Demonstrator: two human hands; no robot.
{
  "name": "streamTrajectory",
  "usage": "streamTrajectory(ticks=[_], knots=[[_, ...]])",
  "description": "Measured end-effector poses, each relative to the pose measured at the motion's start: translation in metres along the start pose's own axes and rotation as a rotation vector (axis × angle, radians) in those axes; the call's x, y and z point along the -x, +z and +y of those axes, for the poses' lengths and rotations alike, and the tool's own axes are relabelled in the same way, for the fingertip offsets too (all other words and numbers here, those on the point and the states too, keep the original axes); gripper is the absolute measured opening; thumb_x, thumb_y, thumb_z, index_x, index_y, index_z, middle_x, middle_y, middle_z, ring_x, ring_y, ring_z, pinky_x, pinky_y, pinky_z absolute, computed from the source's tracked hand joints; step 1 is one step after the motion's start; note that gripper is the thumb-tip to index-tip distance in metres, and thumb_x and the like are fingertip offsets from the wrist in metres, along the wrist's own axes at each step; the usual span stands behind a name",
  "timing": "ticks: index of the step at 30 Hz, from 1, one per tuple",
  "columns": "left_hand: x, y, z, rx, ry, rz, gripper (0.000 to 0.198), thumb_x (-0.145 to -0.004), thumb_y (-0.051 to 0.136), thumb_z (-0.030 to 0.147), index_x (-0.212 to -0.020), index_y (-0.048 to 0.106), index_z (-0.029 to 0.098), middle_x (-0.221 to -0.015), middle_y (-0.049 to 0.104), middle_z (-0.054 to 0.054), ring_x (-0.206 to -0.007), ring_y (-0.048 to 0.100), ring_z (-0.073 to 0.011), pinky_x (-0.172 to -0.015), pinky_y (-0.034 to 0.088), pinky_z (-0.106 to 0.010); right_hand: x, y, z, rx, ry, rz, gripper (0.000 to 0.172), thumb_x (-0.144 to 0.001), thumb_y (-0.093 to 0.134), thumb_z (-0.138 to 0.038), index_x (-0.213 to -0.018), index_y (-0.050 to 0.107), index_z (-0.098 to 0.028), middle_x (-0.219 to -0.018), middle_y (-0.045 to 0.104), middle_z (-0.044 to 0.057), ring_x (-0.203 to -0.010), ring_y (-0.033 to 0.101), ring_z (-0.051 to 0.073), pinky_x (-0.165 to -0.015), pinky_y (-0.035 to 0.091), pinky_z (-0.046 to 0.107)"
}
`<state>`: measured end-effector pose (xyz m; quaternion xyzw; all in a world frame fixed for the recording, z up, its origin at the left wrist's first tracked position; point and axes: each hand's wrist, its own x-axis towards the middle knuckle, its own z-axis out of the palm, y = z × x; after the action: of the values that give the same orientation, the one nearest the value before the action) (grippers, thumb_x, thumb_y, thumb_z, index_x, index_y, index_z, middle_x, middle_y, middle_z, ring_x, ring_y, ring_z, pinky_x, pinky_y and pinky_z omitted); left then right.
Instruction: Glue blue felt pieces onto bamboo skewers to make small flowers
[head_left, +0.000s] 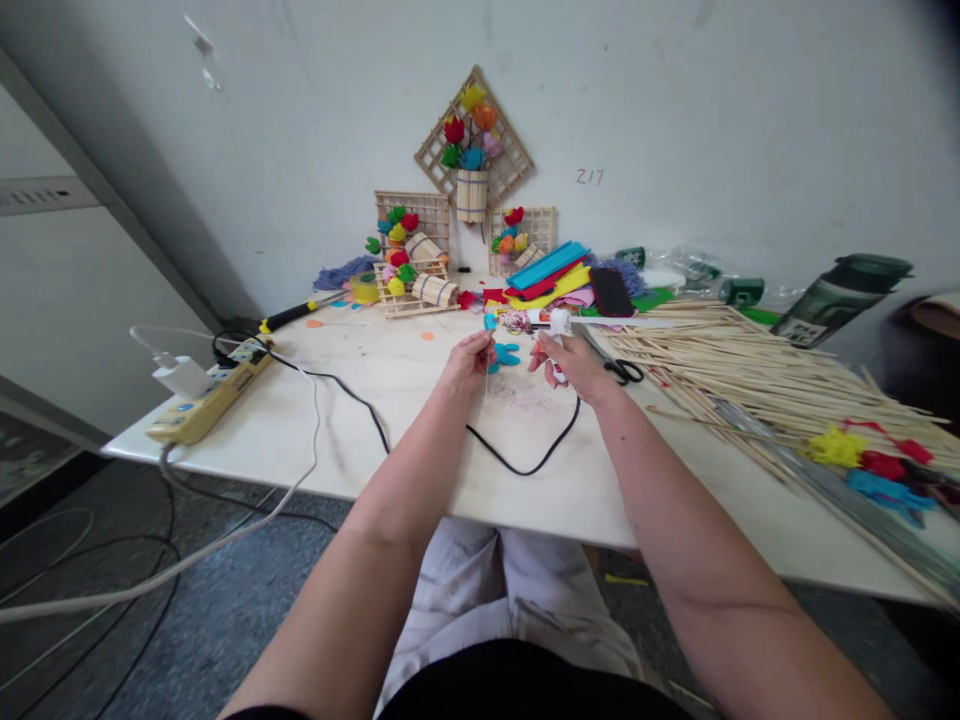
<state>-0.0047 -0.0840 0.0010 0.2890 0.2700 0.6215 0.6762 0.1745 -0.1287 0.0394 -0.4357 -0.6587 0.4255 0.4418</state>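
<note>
My right hand (571,366) is wrapped round a white hot glue gun (558,321), whose nozzle end points left. A black cord loops from it across the table. Pinched in the fingers of my left hand (469,358) is a thin stick (487,386), with a small blue felt piece (490,321) at its upper end. The gun's nozzle end is close to that piece; I cannot tell whether they touch. Several blue petal-shaped pieces (508,354) lie on the table between my hands.
Black-handled scissors (624,372) and many bamboo sticks (750,370) lie to the right. Felt sheets (551,270) and a phone (611,292) are behind the glue gun. Lattice frames with felt flowers (474,140) lean on the wall. A power strip (214,395) sits at the left edge.
</note>
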Motion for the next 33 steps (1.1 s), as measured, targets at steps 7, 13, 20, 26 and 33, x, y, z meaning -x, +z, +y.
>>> streamTrajectory(ticks=[7, 13, 20, 26, 33], knots=[[0.000, 0.001, 0.000, -0.004, -0.005, 0.003, 0.007, -0.071, 0.066, 0.012, -0.073, 0.059, 0.012, -0.057, 0.052, 0.003, -0.044, 0.048, -0.0045, -0.049, 0.040, -0.018, -0.001, 0.002, 0.002, 0.050, 0.003, 0.009, 0.051, -0.076, 0.050, -0.066, -0.072, 0.055, -0.016, -0.061, 0.062, 0.002, -0.035, 0.043, 0.006, -0.035, 0.029, 0.021], [0.000, 0.000, -0.001, -0.019, -0.005, 0.010, 0.007, -0.073, 0.064, 0.012, -0.070, 0.058, 0.011, -0.058, 0.052, 0.002, -0.045, 0.048, -0.0045, -0.050, 0.040, -0.018, 0.000, 0.003, -0.003, 0.091, 0.011, 0.022, 0.048, -0.077, 0.051, -0.063, -0.067, 0.054, -0.017, -0.045, 0.051, -0.003, -0.035, 0.043, 0.007, -0.037, 0.031, 0.021], [0.003, 0.002, 0.000, -0.006, -0.007, 0.009, 0.007, -0.073, 0.062, 0.011, -0.069, 0.057, 0.011, -0.057, 0.051, 0.002, -0.046, 0.049, -0.0045, -0.049, 0.040, -0.016, 0.000, 0.005, -0.003, 0.106, 0.026, 0.024, 0.045, -0.078, 0.051, -0.061, -0.066, 0.052, -0.017, -0.041, 0.047, -0.004, -0.035, 0.042, 0.008, -0.038, 0.032, 0.021], [0.003, 0.003, 0.001, -0.013, -0.013, 0.014, 0.005, -0.074, 0.061, 0.010, -0.070, 0.058, 0.011, -0.057, 0.051, 0.001, -0.047, 0.049, -0.0048, -0.049, 0.041, -0.017, 0.003, 0.006, -0.009, 0.109, 0.032, 0.026, 0.046, -0.076, 0.051, -0.063, -0.064, 0.050, -0.018, -0.041, 0.048, -0.003, -0.035, 0.042, 0.008, -0.037, 0.034, 0.022], [0.001, 0.001, 0.000, -0.025, -0.007, -0.006, 0.007, -0.072, 0.065, 0.013, -0.070, 0.059, 0.011, -0.059, 0.051, 0.002, -0.047, 0.050, -0.0047, -0.050, 0.040, -0.017, 0.004, 0.008, -0.014, 0.127, 0.051, 0.055, 0.047, -0.074, 0.053, -0.065, -0.063, 0.049, -0.019, -0.040, 0.047, -0.003, -0.035, 0.042, 0.009, -0.037, 0.036, 0.022]])
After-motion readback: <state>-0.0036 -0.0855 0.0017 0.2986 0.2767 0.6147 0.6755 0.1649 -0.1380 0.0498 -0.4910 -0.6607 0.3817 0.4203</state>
